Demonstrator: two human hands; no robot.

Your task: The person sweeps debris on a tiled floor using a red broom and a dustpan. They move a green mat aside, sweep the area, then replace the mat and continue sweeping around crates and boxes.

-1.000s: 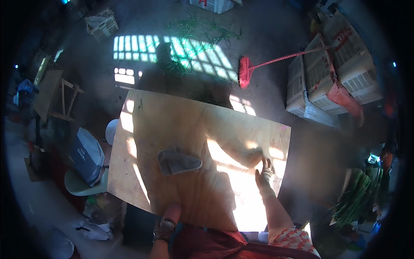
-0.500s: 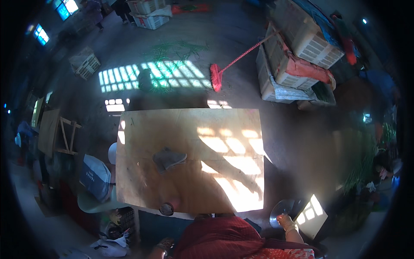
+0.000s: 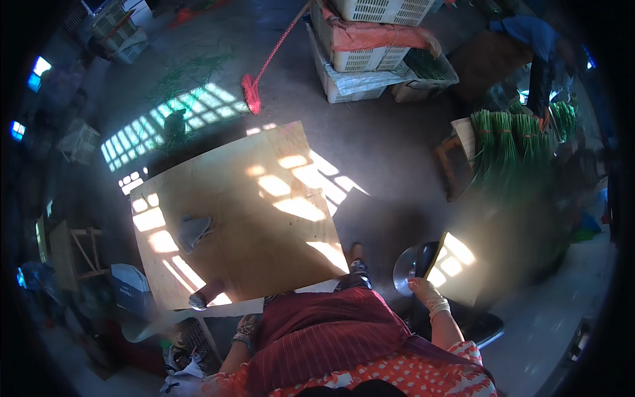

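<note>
My right hand (image 3: 430, 296), in a pale glove, is at my right side with its fingers bent in. They lie against or just in front of the lower left corner of a sunlit light panel (image 3: 456, 268); what they grip is not clear. Close by is a round shiny metal disc (image 3: 402, 270). Low at my left side, by my dark red apron, hangs my left hand (image 3: 245, 328) in a patterned glove, its fingers hard to make out. A grey folded cloth (image 3: 194, 231) lies on the wooden tabletop (image 3: 245, 245), with a dark cylindrical cup-like thing (image 3: 206, 295) at its near edge.
Stacked white plastic crates (image 3: 364, 59) stand beyond the table, beside a red mop (image 3: 251, 96). At far right a person in blue (image 3: 529, 36) bends over bundles of long green stalks (image 3: 506, 135). A blue-and-white bag (image 3: 131, 288) is left of the table.
My view has turned to the right, so the table appears shifted left and tilted. More of my apron and both forearms show. The green bundles and the bending person now show clearly.
</note>
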